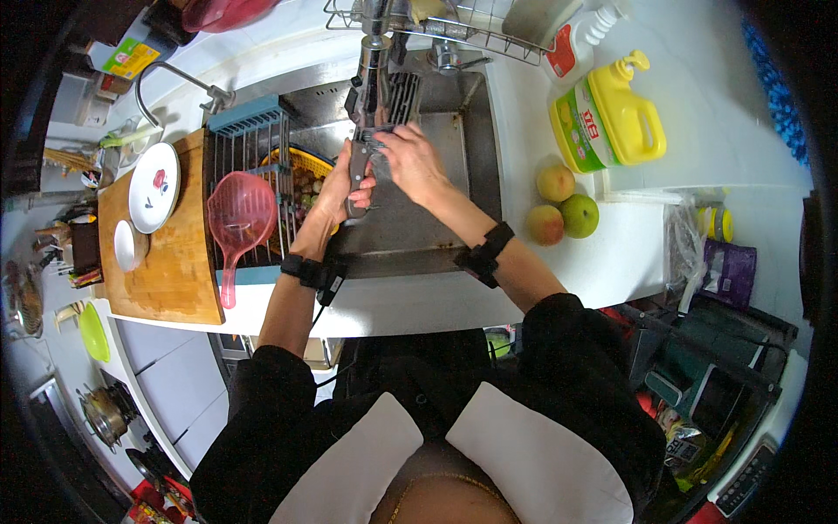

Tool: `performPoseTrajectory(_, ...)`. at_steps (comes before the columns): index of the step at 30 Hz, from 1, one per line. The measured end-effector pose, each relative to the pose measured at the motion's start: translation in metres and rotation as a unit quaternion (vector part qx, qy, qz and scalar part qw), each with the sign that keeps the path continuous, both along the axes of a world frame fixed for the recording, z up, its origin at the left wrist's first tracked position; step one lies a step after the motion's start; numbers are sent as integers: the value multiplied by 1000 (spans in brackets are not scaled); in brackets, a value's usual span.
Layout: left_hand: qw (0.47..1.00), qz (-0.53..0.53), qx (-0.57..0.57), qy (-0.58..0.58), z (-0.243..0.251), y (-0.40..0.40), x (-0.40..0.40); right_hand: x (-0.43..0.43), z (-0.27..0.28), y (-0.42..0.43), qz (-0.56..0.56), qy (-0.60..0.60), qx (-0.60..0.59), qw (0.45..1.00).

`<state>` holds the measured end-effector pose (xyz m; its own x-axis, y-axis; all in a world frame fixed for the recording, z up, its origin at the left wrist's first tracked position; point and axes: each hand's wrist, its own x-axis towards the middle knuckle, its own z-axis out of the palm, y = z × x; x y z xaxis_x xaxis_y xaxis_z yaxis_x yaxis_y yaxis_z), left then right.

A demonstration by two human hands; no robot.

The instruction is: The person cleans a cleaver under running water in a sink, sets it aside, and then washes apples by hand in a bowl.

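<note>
Over the steel sink [432,242], my left hand [340,183] is wrapped around a brown riveted handle [358,171], apparently a knife's. The metal part beyond it blends with the chrome faucet [374,59] above. My right hand [414,160] is beside the handle's upper end, fingers bent at the metal part; whether they grip something there is unclear. A dark slatted thing [404,95] lies just above my right fingers. Left of my left hand, a yellow colander [298,157] with small round fruit, perhaps grapes, sits partly under a drying rack [249,124].
A pink strainer ladle [242,209] rests on the rack. The wooden board [177,268] at left bears a white plate [154,188] and bowl [129,245]. At right stand several fruits [555,183] and a yellow detergent jug [605,118]. A wire shelf [484,40] hangs above.
</note>
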<state>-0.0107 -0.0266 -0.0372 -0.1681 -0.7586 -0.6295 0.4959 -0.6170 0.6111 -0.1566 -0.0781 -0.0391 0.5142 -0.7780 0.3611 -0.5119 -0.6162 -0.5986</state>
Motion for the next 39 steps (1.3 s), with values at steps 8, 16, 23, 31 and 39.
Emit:
performPoseTrajectory(8, 997, 35, -5, 66, -9, 13, 17, -26, -17, -6, 2, 37, 24, 999)
performPoseTrajectory(16, 997, 44, 4, 60, -8, 26, 20, -8, 7, 16, 52, 16, -37, 998)
performPoseTrajectory(23, 997, -19, 46, 52, 6, 32, 7, -13, -13, -50, -72, 58, -94, 991)
performPoseTrajectory(31, 991, 45, 1, 125, 1, 23, 28, -1, 3, 18, 54, 17, -16, 998)
performPoseTrajectory(39, 997, -38, 62, 12, 14, 36, 19, -15, 2, -39, -57, 20, -40, 997)
